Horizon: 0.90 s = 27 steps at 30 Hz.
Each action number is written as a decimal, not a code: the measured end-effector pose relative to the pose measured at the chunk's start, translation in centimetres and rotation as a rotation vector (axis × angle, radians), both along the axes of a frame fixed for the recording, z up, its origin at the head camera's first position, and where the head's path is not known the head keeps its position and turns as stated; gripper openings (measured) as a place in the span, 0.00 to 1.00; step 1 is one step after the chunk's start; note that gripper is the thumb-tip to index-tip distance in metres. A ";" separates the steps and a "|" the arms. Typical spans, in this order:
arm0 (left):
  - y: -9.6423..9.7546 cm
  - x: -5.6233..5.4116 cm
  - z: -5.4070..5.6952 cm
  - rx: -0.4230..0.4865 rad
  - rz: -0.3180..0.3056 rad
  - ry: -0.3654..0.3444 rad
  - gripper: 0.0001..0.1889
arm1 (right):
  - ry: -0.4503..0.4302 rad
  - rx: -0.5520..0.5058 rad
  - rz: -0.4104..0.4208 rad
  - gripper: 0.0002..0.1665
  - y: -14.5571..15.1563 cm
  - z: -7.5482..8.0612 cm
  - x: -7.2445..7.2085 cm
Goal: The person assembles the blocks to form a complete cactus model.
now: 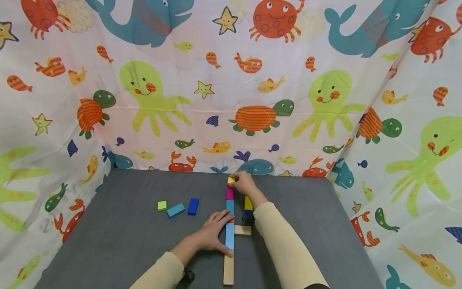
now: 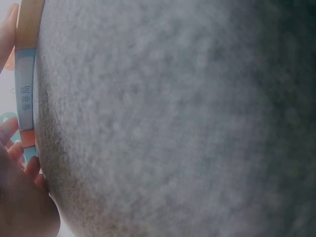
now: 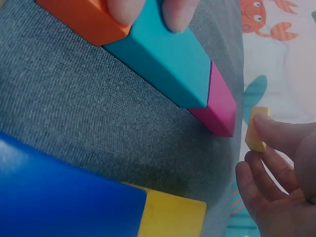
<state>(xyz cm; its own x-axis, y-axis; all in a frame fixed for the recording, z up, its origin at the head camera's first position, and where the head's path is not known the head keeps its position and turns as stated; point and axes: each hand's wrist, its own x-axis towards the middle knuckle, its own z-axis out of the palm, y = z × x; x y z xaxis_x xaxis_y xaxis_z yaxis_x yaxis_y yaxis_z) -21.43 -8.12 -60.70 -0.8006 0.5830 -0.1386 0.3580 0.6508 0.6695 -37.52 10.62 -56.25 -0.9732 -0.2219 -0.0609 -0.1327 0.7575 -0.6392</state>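
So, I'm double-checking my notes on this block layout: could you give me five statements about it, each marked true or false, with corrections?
1. The right hand pinches a small yellow block. True.
2. The left hand is clear of the row of blocks. False: its fingertips touch the row.
3. The orange block lies between the pink block and the teal block. False: it lies between the teal block and the light blue block.
4. A green block lies left of the row. True.
5. The dark blue block nearest the green one touches it. False: a loose teal block lies between them.
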 end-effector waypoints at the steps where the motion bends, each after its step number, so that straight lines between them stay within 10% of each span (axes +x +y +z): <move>1: 0.0 0.0 0.0 0.000 0.001 -0.001 0.62 | -0.005 0.000 0.002 0.22 -0.1 0.0 0.0; 27: -0.1 -0.1 0.1 0.005 0.013 -0.012 0.62 | -0.068 0.013 0.058 0.23 -0.1 -0.7 0.1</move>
